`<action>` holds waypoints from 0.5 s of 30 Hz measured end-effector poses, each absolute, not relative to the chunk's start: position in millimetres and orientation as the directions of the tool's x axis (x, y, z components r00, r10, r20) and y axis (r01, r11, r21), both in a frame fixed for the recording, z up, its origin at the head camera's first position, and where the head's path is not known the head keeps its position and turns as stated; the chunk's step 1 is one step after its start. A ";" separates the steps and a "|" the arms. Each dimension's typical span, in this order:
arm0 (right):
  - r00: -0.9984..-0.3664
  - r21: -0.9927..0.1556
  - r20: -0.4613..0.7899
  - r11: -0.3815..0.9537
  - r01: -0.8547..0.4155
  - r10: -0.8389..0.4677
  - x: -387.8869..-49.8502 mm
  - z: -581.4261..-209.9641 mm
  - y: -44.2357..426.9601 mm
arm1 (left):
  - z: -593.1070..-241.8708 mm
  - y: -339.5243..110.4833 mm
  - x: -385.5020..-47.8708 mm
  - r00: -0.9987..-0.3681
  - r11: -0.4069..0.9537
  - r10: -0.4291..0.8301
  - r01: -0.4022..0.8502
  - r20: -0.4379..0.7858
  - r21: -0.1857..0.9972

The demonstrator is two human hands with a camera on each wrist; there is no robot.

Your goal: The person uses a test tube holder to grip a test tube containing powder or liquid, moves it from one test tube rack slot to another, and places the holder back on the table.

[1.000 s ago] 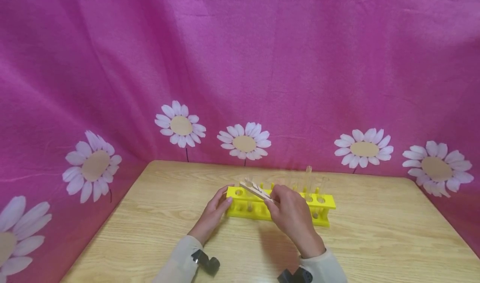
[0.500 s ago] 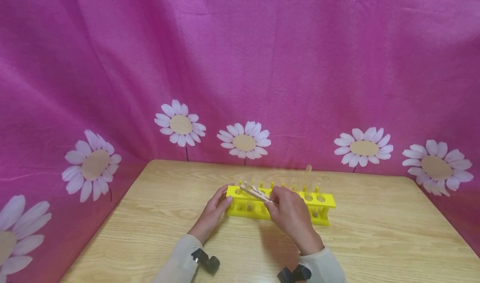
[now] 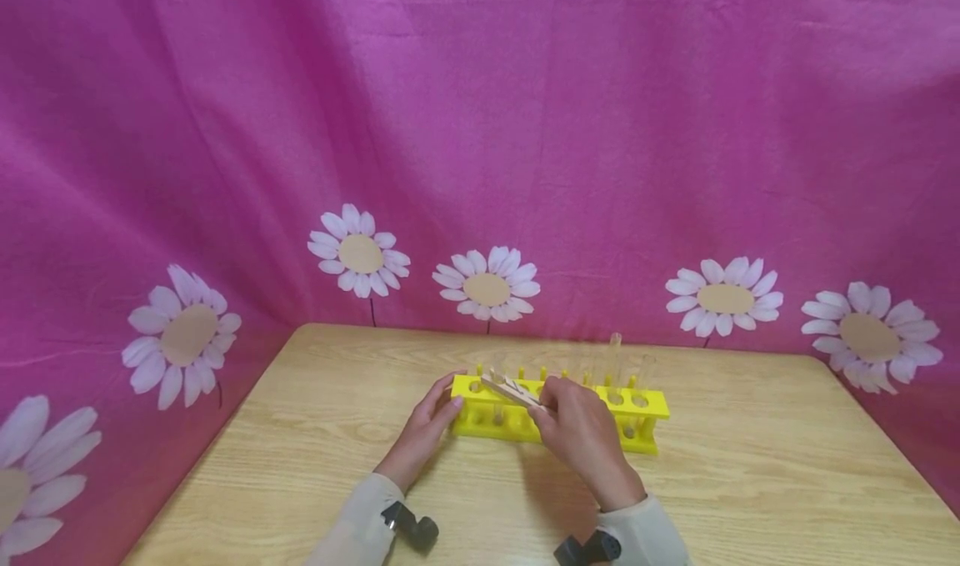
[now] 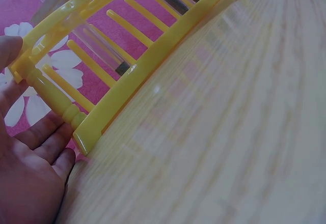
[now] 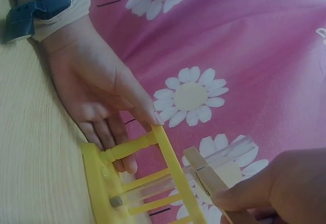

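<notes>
Wooden clamp [image 3: 512, 391] right at a test tube [image 5: 237, 149]
Right hand [image 3: 588, 437] has it pinched between fingers, left hand [image 3: 416, 437] grips the yellow rack [image 4: 153, 64] by one end.

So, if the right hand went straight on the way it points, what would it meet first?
Likely the clear tube near the left end of the rack: the wooden clip in the right hand crosses it in view, though I can't tell whether they touch.
</notes>
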State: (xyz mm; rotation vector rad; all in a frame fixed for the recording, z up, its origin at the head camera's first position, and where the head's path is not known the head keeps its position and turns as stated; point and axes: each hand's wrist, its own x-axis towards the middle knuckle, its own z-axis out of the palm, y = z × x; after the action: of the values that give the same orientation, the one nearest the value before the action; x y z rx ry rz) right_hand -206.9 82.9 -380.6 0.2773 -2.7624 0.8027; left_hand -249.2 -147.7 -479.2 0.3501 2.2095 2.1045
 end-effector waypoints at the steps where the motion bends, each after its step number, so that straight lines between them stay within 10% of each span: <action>1: -0.952 -0.502 0.285 0.830 -0.245 -0.109 -206.8 -380.7 82.8 | -479.3 -147.7 -248.9 -0.972 0.038 0.210 0.115 0.105 0.993; 15: -0.974 -0.527 0.206 0.829 -0.188 -0.090 -208.0 -380.6 82.9 | -480.3 -147.2 -249.7 -0.977 0.080 0.197 0.103 0.086 0.991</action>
State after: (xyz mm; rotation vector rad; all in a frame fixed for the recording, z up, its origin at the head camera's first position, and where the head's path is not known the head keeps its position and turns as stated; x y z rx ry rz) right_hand -208.0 82.9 -380.6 0.2177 -2.8379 0.8447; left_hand -249.7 -147.2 -480.3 0.3139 2.2557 2.0610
